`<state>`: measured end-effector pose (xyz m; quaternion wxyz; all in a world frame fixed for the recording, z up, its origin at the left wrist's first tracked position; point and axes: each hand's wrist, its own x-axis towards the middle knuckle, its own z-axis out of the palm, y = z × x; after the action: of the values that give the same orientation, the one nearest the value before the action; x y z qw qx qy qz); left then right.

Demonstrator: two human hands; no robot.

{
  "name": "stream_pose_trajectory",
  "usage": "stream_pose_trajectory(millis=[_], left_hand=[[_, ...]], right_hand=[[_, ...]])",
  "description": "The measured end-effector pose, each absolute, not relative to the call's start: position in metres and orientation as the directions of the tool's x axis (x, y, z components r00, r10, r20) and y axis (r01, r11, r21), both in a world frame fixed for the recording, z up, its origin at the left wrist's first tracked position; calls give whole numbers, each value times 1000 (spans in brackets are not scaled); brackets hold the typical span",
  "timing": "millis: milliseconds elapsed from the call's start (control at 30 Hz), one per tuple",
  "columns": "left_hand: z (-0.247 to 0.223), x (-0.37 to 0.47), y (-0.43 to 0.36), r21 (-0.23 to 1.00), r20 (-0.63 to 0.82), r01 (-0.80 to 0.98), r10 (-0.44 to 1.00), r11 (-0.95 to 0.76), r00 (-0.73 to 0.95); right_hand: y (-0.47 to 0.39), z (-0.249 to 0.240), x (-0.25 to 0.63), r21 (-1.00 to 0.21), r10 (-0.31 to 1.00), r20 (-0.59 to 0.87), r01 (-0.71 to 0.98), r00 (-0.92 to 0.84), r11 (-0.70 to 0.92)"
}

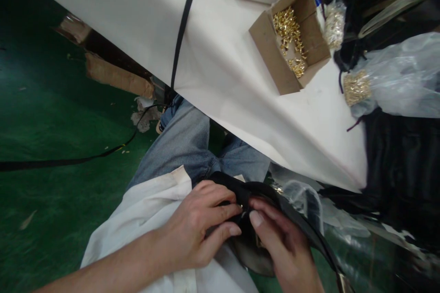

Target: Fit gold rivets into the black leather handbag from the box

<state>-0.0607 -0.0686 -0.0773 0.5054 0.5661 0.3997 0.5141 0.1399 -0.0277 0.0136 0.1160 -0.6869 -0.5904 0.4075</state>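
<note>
White cloth covers the table, which stands well above and beyond both hands, and a black strap hangs over its edge down to the green floor on the left. A second white cloth lies on the person's lap, under the left forearm. Far up to the right of the hands, a cardboard box holds small gold metal pieces, and clear plastic bags lie near it.

The black leather piece rests on the lap, directly between the two hands. The left hand is closed on it from the left with bent fingers; the right hand pinches it from the right with the thumb on top. Between the fingertips a very small shiny part shows; what it is I cannot tell.

I think this small part could slip out, because the grip is only by the fingertips, and it would fall to the floor. Also the long strap of the black piece, going down to the right, could pull the work sideways.
</note>
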Motion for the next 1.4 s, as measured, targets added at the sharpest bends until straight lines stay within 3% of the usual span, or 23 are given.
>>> stream_pose_trajectory(millis=[100, 233, 500, 800, 1067, 1267, 1400], left_hand=[[-82, -58, -64, 982, 127, -163, 973, -96, 195], [-90, -53, -57, 968, 28, -249, 985, 15, 168], [-103, -57, -53, 982, 175, -94, 979, -166, 102], [-103, -53, -51, 939, 344, -11, 932, -345, 115], [-104, -55, -45, 918, 385, 39, 911, -394, 146], [-100, -60, -40, 913, 353, 124, 903, -390, 243], [-97, -64, -37, 898, 343, 164, 884, -408, 319]], right_hand=[[-15, 22, 130, -525, 821, -570, 753, 34, -396], [-2, 29, 119, -434, 737, -675, 792, 31, -430], [4, 26, 131, -380, 644, -765, 793, 20, -476], [-3, 30, 136, -439, 680, -731, 799, -52, -411], [-3, 27, 142, -507, 744, -655, 804, -128, -309], [-4, 27, 157, -474, 761, -640, 832, -102, -288], [-9, 23, 172, -416, 737, -658, 890, -153, -186]])
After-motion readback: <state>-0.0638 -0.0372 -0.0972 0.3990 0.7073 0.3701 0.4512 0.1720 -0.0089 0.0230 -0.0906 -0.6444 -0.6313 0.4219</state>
